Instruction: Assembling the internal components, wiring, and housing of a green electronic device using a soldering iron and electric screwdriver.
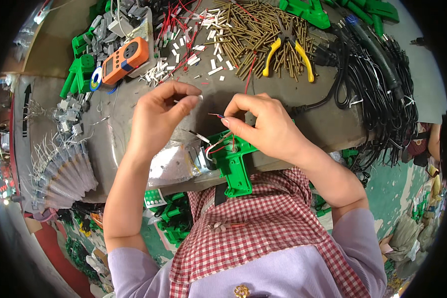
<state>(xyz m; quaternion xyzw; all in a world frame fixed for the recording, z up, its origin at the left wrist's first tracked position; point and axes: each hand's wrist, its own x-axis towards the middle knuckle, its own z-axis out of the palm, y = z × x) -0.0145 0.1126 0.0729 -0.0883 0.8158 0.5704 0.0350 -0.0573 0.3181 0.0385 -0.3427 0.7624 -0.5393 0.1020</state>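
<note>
Wiring green plastic pistol-shaped housing (236, 166), frame centre | right hand (265, 126) pinches thin red wire (216, 115) | left hand (159, 111) fingers pinched, contents unclear | leads loose, housing open: seemingly early.

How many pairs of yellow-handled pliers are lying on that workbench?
1. The yellow-handled pliers lie on the pile of brass-coloured rods at the far side of the workbench, beyond the right hand. Others may be hidden under the clutter.
</note>
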